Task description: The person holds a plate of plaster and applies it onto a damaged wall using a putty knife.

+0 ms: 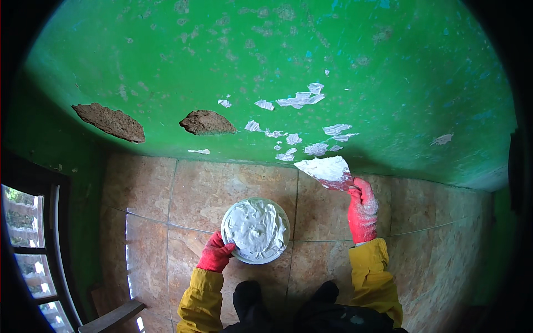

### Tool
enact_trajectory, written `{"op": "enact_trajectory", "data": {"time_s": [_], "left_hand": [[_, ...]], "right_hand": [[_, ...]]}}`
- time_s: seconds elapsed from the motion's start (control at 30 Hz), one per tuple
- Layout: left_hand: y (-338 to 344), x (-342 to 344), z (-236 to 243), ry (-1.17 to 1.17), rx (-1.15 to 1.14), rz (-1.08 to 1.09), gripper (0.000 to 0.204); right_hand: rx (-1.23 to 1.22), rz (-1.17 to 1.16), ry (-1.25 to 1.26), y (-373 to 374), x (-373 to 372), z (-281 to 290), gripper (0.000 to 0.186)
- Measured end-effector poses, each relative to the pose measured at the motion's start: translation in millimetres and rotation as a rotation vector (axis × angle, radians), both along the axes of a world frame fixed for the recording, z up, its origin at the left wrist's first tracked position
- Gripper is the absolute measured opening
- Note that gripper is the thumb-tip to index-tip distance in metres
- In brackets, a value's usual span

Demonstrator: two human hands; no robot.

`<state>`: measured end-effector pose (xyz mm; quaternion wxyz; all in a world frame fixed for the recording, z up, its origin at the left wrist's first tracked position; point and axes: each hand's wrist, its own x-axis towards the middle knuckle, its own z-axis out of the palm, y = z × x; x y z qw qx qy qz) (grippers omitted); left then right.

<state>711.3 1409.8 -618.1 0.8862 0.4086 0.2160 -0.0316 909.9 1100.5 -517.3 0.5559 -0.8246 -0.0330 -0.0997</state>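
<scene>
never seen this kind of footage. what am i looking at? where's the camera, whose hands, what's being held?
There is no machine here: the one picture comes from a wide fisheye camera on a person's head, looking down, so straight edges curve near the rim. The yellow sleeves and red gloves entering from below are the wearer's own.

The left hand holds a round bowl full of white filler paste by its rim. The right hand grips a broad putty knife, its blade coated with the same paste and raised near the base of a green wall.

The wall has white filled patches and two bare brown holes. Below is a tan tiled floor, with the wearer's dark shoes at the bottom.
</scene>
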Motion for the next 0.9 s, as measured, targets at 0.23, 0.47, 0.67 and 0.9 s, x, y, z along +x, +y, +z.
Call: {"op": "enact_trajectory", "data": {"time_s": [0.23,0.47,0.67,0.9], "left_hand": [[-4,3,6,0.029,-0.022,0.011,0.022],[-6,1,7,0.015,-0.025,0.022,0.026],[-5,1,16,0.000,-0.039,0.035,0.028],[-1,-5,21,0.022,-0.019,0.011,0.031]], "right_hand": [[-0.181,0.103,-0.006,16,-6,0,0.019],[0.125,-0.031,-0.013,5,12,-38,0.018],[0.159,0.090,-0.114,8,11,-71,0.018],[0.002,0.150,-0.160,26,14,-76,0.021]]}}
